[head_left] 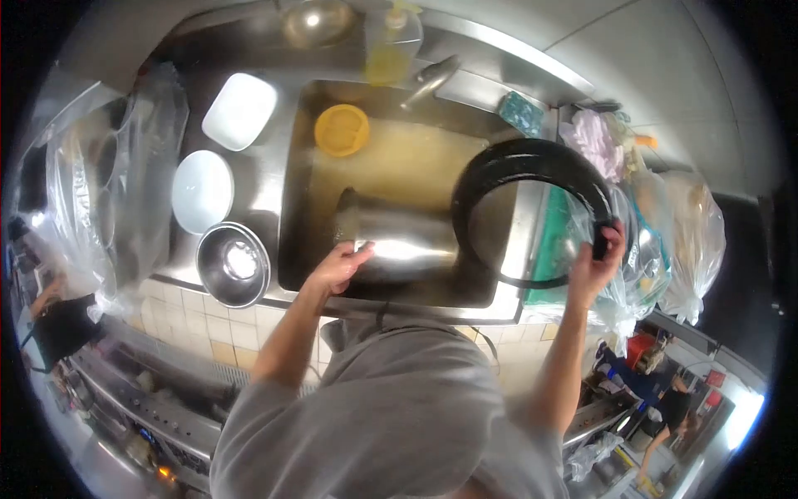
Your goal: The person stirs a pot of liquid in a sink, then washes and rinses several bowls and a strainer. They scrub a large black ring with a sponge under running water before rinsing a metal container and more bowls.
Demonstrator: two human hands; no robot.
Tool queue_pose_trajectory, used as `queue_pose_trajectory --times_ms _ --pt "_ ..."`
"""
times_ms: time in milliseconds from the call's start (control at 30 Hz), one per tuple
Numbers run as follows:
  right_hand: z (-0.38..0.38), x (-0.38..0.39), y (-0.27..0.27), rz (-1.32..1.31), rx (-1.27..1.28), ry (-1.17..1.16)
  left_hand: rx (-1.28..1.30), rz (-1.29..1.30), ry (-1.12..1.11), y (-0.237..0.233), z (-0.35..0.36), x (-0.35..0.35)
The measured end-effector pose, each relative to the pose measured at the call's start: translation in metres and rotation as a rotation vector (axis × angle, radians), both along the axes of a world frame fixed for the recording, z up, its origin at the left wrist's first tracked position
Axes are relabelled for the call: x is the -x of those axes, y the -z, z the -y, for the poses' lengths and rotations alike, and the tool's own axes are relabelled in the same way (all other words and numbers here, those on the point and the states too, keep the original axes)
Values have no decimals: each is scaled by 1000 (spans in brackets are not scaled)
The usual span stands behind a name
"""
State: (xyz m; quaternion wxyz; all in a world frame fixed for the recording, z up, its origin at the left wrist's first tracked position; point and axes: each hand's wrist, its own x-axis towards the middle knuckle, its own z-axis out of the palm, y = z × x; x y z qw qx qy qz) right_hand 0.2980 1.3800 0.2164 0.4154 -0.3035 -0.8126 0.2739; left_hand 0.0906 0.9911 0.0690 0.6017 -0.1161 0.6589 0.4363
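Observation:
My left hand rests with its fingers apart on a steel pot that lies on its side in the sink, which holds murky water. My right hand is closed on the handle of a black round pan, which it holds on edge over the sink's right rim. Through its black ring I see the sink behind, so I cannot tell whether it is a pan or a lid. A yellow round piece lies in the far part of the sink below the tap.
On the steel counter left of the sink are a white rectangular dish, a white bowl and a steel bowl. Plastic bags hang at the left and others at the right. A soap bottle stands behind the sink. Another person stands at the lower right.

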Motion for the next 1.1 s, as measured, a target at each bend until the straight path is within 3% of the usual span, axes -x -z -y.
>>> queue_pose_trajectory --times_ms 67,100,433,500,667,733,767,867,1100 --pt "3 -8 -7 -57 77 37 -225 -18 -125 44 9 -11" --pt "5 -12 -11 -97 85 49 -170 14 -133 50 13 -10" --pt "-8 -50 -19 -440 437 251 -366 56 -331 17 16 -3" --pt "-5 -50 -22 -427 460 262 -460 82 -349 16 13 -5" --pt "-3 -40 -38 -446 491 232 -395 268 -397 31 8 -10" --pt "10 -25 -56 -410 470 261 -478 285 -407 7 -4 -8" --pt "14 -20 -63 -424 488 265 -557 291 -434 41 -6 -21" --pt "13 -19 -71 -434 505 227 -784 427 -519 38 -18 -26" --pt "17 -14 -77 -431 571 227 -961 586 -609 29 -31 -24"
